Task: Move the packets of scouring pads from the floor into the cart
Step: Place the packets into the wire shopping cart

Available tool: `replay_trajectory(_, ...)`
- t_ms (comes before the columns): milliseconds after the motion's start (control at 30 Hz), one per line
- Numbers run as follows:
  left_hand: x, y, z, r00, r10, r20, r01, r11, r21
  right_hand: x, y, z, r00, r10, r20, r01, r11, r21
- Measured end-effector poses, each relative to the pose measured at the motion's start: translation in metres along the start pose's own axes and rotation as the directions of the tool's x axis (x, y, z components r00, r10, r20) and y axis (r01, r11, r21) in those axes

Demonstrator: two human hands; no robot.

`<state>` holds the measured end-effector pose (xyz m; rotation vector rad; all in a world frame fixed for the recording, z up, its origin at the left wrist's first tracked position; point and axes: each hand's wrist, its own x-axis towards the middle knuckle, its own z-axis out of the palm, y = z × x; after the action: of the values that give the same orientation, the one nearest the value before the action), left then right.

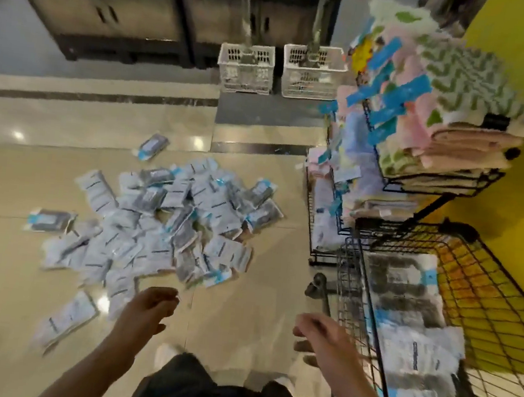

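Observation:
A big heap of scouring-pad packets (167, 220), clear bags with blue and white labels, lies spread over the beige floor ahead of me. Several more packets (414, 337) lie inside the black wire cart (501, 307) at the right. My left hand (152, 309) hangs just short of the heap's near edge, fingers loosely curled, holding nothing. My right hand (320, 337) hovers beside the cart's left wall, fingers loosely bent and holding nothing. The picture is blurred by motion.
A black wire rack (394, 186) stacked with folded towels stands behind the cart against a yellow wall. Two white plastic baskets (247, 67) sit on the floor further back, before dark cabinets. My legs and shoes show at the bottom.

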<state>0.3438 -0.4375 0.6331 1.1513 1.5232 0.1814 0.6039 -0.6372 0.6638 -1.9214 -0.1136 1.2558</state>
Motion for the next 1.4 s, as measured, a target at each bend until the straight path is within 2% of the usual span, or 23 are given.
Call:
replay_trajectory(233, 0.020, -0.078, -0.148, 0.987, -0.068, -0.144, 0.041, 0.983, -0.180, 0.013, -0.049, 0.147, 0.990, -0.070, 0.122, 0.098, 0.966, -0.239)
replay_trajectory(367, 0.024, -0.127, -0.240, 0.963, -0.147, -0.226, 0.085, 0.961, -0.264, 0.014, -0.068, 0.252, 0.961, -0.155, 0.229, 0.246, 0.857, -0.453)
replay_trajectory(567, 0.023, -0.181, -0.347, 0.899, -0.284, -0.335, 0.138, 0.907, -0.398, 0.010, -0.096, 0.386, 0.899, -0.083, 0.429, 0.353, 0.717, -0.601)
replay_trajectory(767, 0.059, -0.205, -0.390, 0.843, -0.425, -0.330, 0.219, 0.831, -0.512, 0.030, -0.115, 0.488, 0.851, 0.012, 0.524, 0.404, 0.623, -0.670)
replay_trajectory(933, 0.105, -0.200, -0.410, 0.812, -0.487, -0.322, 0.253, 0.791, -0.557, 0.070, -0.128, 0.560, 0.821, 0.091, 0.563, 0.412, 0.588, -0.696)
replay_trajectory(1100, 0.137, -0.170, -0.448, 0.777, -0.508, -0.370, 0.244, 0.786, -0.568, 0.104, -0.145, 0.626, 0.788, 0.169, 0.592, 0.418, 0.561, -0.715)
replay_trajectory(1300, 0.190, -0.144, -0.492, 0.831, -0.461, -0.312, 0.288, 0.836, -0.468, 0.127, -0.148, 0.677, 0.824, 0.205, 0.529, 0.369, 0.514, -0.774)
replay_trajectory(1400, 0.237, -0.148, -0.521, 0.864, -0.433, -0.257, 0.320, 0.867, -0.383, 0.145, -0.134, 0.701, 0.876, 0.210, 0.435, 0.270, 0.534, -0.801)
